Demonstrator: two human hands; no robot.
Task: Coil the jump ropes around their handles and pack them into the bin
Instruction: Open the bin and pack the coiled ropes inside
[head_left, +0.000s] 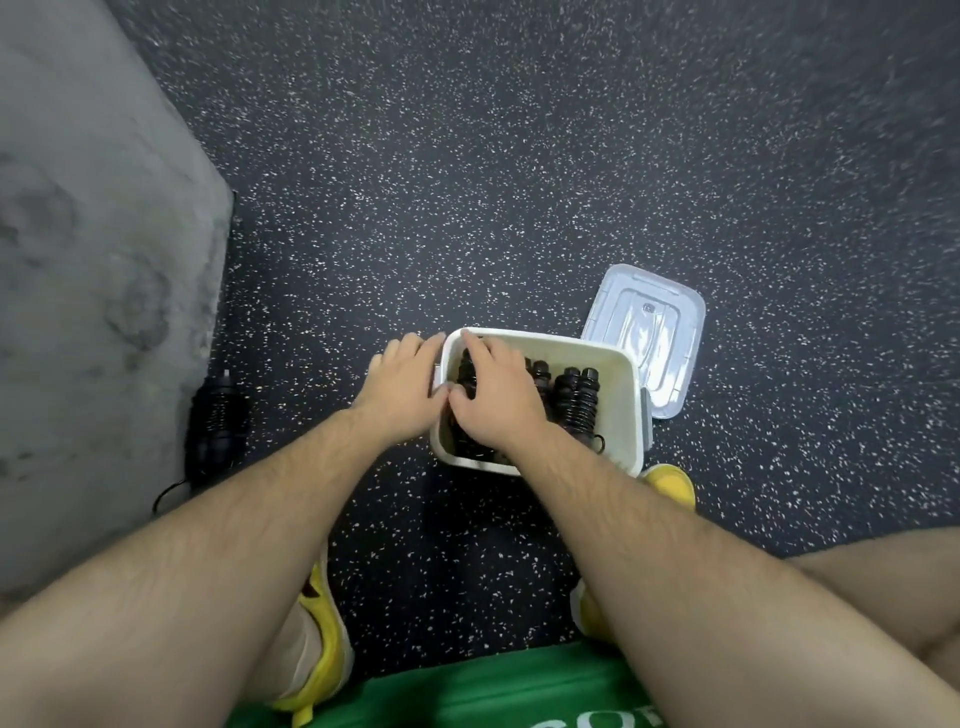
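Head view, looking straight down at a dark speckled floor (519, 156). A white bin (626, 415) sits just below centre. Its clear lid (647, 338) lies on the floor at the bin's 2 o'clock, touching it. Black coiled jump ropes (576, 400) lie side by side in the bin.

The right hand (493, 397) lies palm down in the bin's 9 o'clock half, its fingers fairly straight and pressing on a coiled bundle rather than closed around it. The left hand (402, 384) is relaxed and holds nothing, with its fingertips touching the bin's rim at 10 o'clock.

Another coiled rope (215, 431) lies on the floor at the bin's 9 o'clock, against a grey block (93, 260). Yellow shoes (670, 483) and green shorts (493, 691) show at 6 o'clock.
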